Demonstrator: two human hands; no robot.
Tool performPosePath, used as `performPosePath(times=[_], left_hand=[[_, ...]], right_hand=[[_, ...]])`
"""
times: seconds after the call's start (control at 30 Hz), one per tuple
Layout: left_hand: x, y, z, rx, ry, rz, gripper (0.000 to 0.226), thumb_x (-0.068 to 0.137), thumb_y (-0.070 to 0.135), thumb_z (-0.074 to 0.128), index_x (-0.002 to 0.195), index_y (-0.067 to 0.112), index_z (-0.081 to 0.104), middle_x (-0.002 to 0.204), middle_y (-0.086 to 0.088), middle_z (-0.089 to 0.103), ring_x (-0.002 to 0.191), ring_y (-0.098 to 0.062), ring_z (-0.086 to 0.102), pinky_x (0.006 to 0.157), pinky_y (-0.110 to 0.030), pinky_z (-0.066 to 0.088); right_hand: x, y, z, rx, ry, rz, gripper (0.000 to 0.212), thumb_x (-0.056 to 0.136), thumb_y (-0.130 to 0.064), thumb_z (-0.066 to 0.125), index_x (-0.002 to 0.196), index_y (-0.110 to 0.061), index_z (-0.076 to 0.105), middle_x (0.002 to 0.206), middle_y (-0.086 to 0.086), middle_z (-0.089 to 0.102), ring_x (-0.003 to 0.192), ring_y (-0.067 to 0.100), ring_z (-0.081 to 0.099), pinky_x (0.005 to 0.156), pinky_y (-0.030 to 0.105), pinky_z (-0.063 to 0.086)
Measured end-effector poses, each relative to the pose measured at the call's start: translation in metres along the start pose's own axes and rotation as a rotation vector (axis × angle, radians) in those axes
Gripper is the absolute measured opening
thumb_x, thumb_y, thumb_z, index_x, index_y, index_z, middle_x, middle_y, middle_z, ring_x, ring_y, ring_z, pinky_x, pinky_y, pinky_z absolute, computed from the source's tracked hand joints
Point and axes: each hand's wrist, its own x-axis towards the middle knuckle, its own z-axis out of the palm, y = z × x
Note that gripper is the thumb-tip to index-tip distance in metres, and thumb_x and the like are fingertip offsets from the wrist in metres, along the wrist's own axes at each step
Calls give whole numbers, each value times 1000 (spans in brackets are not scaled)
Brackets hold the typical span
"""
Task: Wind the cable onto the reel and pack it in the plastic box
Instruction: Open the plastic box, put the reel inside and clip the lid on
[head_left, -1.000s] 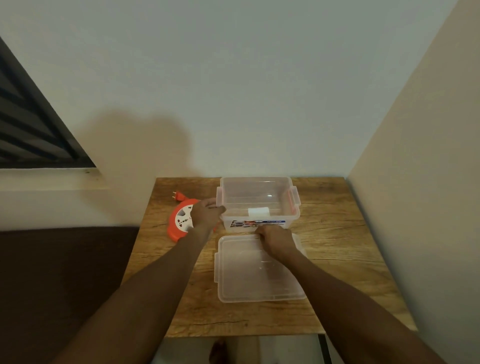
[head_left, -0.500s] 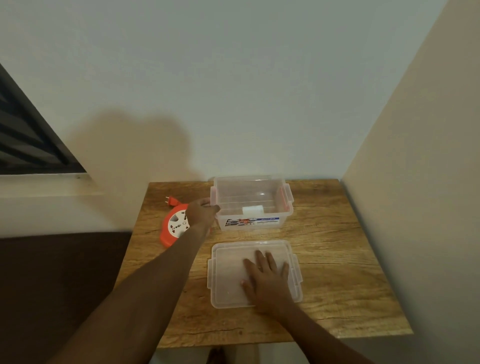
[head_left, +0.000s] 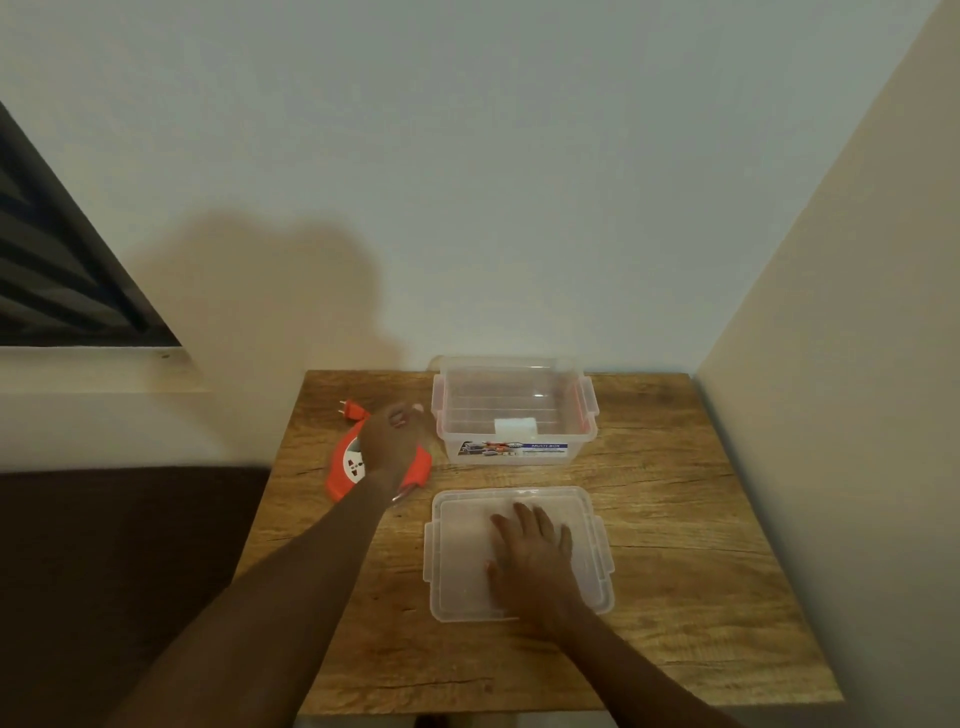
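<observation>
Head view: a wooden table (head_left: 675, 519) is seen set into a wall corner, with 2 bare arms reaching over it. The left hand (head_left: 387, 441) is laid over the top of an orange reel (head_left: 345, 467), which has a white socket face and rests on the table. The left fingers (head_left: 402, 418) are curled down over the reel's far edge; whether they are clamped on it or only resting cannot be told, since the hand is blurred. An orange plug (head_left: 350, 409) is seen just beyond and to the left of those fingers, lying on the table close to the reel's far edge. No loose cable is made out.

A clear plastic box (head_left: 514, 410) stands open just to the right of the left fingers, close to them, with a printed label on its near wall and reddish latches on both sides. A small white item (head_left: 515, 426) is seen at the box's near wall; what it is cannot be told.

The right hand (head_left: 530, 551) is pressed flat, palm down, on a clear lid (head_left: 457, 551) that lies on the table nearer the camera than the box. The right fingers (head_left: 524, 519) are extended and slightly spread, gripping nothing, with the tips pointing toward the box. Lid and box are apart, with bare table between them.
</observation>
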Motion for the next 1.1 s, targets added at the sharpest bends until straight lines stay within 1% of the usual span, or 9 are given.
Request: performPosePath(times=[0.1, 0.27, 0.43, 0.6, 0.7, 0.83, 0.93, 1.03, 1.1], left_hand=[[14, -19, -33, 275, 35, 68, 31, 100, 15, 66, 128, 4, 70, 129, -17, 71, 121, -37, 65, 102, -44, 53], [34, -42, -74, 561, -119, 61, 39, 95, 17, 70, 130, 2, 66, 128, -21, 69, 117, -38, 66, 93, -41, 52], [45, -56, -88, 423, -180, -95, 55, 88, 20, 80, 135, 0, 60, 136, -21, 64, 124, -38, 62, 104, -47, 53], [60, -55, -105, 360, -284, -120, 80, 86, 5, 76, 156, 9, 38, 151, -18, 53, 123, -33, 60, 98, -44, 56], [67, -50, -118, 328, -323, -88, 77, 85, -2, 67, 154, 19, 39, 137, -16, 62, 103, -25, 62, 81, -38, 57], [75, -39, -132, 300, -413, 131, 98, 84, -5, 73, 157, 33, 18, 131, -11, 59, 115, -30, 64, 94, -44, 59], [76, -22, -124, 360, -240, 314, 96, 87, 8, 79, 157, 27, 16, 134, -17, 60, 108, -28, 66, 95, -50, 59], [66, 3, -108, 331, 116, 405, 88, 87, 34, 79, 156, 23, 26, 158, -16, 33, 131, -42, 53, 99, -52, 54], [63, 20, -99, 421, 186, 716, 78, 83, 31, 85, 144, 20, 38, 158, -11, 31, 141, -48, 46, 108, -59, 46]], right_hand=[[19, -29, -5, 123, 122, -146, 60, 93, -43, 49, 148, -27, 33, 158, 3, 30, 146, 25, 24, 120, 47, 14], [75, -94, -35, 450, 235, -264, 54, 86, -32, 64, 137, -21, 50, 135, 1, 57, 123, 17, 51, 108, 39, 42], [125, -129, -33, 782, 3, 130, 66, 81, -25, 73, 141, -20, 46, 136, 5, 58, 122, 22, 56, 101, 36, 49], [144, -145, -23, 921, 7, 403, 64, 80, -20, 74, 139, -22, 49, 130, 8, 60, 112, 29, 61, 90, 48, 55], [143, -149, -29, 977, 24, 281, 55, 79, -16, 78, 130, -16, 58, 124, 8, 64, 104, 23, 65, 81, 43, 60], [132, -156, -59, 893, 54, 8, 32, 79, -18, 79, 107, -23, 64, 102, -8, 64, 93, 13, 63, 79, 39, 61], [130, -151, -81, 835, 143, -76, 31, 78, -11, 75, 106, -20, 66, 99, -5, 66, 91, 14, 64, 79, 38, 60], [130, -135, -101, 824, 236, -73, 38, 78, -10, 75, 114, -21, 67, 101, -8, 67, 91, 11, 63, 79, 30, 59], [129, -119, -114, 865, 279, -82, 43, 76, -7, 73, 115, -24, 69, 101, -11, 69, 90, 6, 63, 76, 21, 55]])
